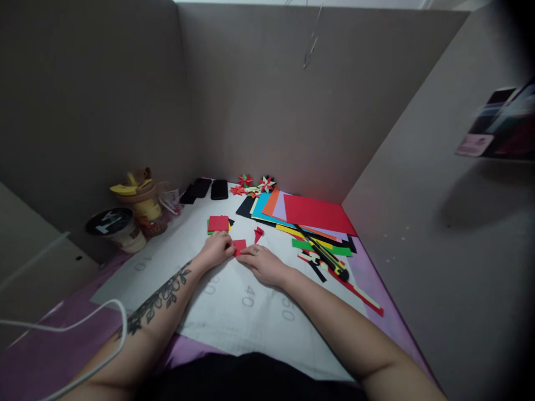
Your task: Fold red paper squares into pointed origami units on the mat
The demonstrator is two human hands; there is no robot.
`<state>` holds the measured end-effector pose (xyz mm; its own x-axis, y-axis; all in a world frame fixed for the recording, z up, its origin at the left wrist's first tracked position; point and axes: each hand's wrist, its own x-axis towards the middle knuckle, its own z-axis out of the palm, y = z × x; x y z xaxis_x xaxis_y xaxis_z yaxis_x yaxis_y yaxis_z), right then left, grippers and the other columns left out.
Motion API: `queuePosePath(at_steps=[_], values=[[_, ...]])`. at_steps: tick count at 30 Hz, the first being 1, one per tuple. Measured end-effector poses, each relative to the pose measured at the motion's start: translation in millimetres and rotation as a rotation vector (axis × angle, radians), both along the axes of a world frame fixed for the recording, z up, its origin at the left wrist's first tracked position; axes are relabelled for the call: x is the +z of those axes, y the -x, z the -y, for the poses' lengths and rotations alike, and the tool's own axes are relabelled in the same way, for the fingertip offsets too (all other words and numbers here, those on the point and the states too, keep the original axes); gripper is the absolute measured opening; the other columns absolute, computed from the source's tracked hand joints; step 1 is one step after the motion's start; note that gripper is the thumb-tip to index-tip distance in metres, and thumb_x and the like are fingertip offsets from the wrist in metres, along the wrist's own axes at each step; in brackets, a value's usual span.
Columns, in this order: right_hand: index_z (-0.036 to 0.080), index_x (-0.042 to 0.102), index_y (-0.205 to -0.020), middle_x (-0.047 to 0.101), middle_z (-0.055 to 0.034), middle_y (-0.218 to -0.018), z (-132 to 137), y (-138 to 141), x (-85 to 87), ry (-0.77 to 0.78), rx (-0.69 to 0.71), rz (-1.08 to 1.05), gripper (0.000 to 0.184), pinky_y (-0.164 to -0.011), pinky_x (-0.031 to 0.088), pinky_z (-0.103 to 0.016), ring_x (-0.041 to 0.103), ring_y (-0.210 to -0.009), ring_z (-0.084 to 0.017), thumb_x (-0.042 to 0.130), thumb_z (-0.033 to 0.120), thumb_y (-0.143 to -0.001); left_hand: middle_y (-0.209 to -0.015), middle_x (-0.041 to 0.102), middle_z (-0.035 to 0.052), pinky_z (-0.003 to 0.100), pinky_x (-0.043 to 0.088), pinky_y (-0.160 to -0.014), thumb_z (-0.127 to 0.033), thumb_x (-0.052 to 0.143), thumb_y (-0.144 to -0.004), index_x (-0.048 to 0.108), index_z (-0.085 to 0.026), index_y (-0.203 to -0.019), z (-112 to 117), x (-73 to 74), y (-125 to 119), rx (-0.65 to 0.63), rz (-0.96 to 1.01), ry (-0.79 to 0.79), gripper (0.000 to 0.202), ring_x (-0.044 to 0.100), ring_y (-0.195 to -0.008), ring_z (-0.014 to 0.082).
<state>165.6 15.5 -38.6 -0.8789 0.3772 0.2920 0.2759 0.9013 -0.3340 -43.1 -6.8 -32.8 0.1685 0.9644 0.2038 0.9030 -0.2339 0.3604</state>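
Between my hands a small red paper square (pixel 239 246) lies on the white sheet. Curled fingers of my left hand (pixel 219 247) grip its left edge. My right hand (pixel 262 263) pinches its lower right edge with the fingertips, and the thumb is mostly hidden. Just beyond the right hand lies a folded red paper piece (pixel 258 234), touched by neither hand. A stack of paper squares (pixel 218 223), red on top with green and yellow edges showing, sits just past my left hand.
At right are fanned colored paper sheets (pixel 317 214), a yellow-black utility knife (pixel 330 259) and paper strips (pixel 363 298). Folded paper stars (pixel 266 184) and a black phone (pixel 219 190) lie at the back. Cups (pixel 144 203) stand left; a white cable (pixel 123 320) crosses my left arm.
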Motion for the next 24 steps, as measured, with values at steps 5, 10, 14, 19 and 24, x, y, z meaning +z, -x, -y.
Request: queuePosePath(at_steps=[5,10,14,19,24], values=[[0.025,0.056,-0.115,0.058,-0.0059,-0.115,0,0,0.8,-0.004,0.002,0.017,0.030,-0.089,0.038,-0.036,0.047,-0.105,-0.019,0.044,0.017,-0.089,-0.078,0.061,0.0070,0.031,0.038,-0.072,-0.030,0.051,-0.074,0.063,-0.018,-0.067,-1,-1.2,-2,0.039,-0.005,0.007,0.019,0.052,-0.077,0.0203],[0.025,0.056,-0.114,0.058,-0.0059,-0.112,3,2,2.2,-0.018,-0.021,0.035,0.029,-0.088,0.037,-0.035,0.046,-0.104,-0.019,0.044,0.018,-0.089,-0.080,0.060,0.0071,0.032,0.038,-0.073,-0.030,0.053,-0.074,0.063,-0.018,-0.067,-2,-3.0,-2,0.061,-0.007,0.017,0.017,0.052,-0.078,0.0209],[0.026,0.054,-0.117,0.057,-0.0071,-0.107,9,7,3.4,-0.056,-0.093,0.082,0.031,-0.083,0.037,-0.036,0.044,-0.102,-0.022,0.045,0.019,-0.088,-0.082,0.059,0.0054,0.031,0.038,-0.072,-0.027,0.056,-0.072,0.060,-0.019,-0.075,-1,-5.1,0,0.089,0.051,0.013,0.010,0.052,-0.082,0.0211],[0.028,0.051,-0.122,0.051,-0.0086,-0.106,15,20,2.5,-0.084,-0.209,0.143,0.036,-0.083,0.036,-0.039,0.042,-0.097,-0.023,0.050,0.031,-0.087,-0.083,0.059,0.0044,0.031,0.039,-0.074,-0.022,0.058,-0.071,0.057,-0.019,-0.081,0,-7.2,6,0.086,0.123,-0.006,0.010,0.052,-0.083,0.0200],[0.032,0.050,-0.123,0.048,-0.0085,-0.107,16,24,1.8,-0.059,-0.243,0.134,0.038,-0.084,0.037,-0.041,0.042,-0.098,-0.023,0.050,0.038,-0.086,-0.082,0.059,0.0043,0.030,0.040,-0.073,-0.018,0.056,-0.071,0.057,-0.018,-0.079,3,-4.2,9,0.064,0.149,-0.007,0.008,0.053,-0.082,0.0197]])
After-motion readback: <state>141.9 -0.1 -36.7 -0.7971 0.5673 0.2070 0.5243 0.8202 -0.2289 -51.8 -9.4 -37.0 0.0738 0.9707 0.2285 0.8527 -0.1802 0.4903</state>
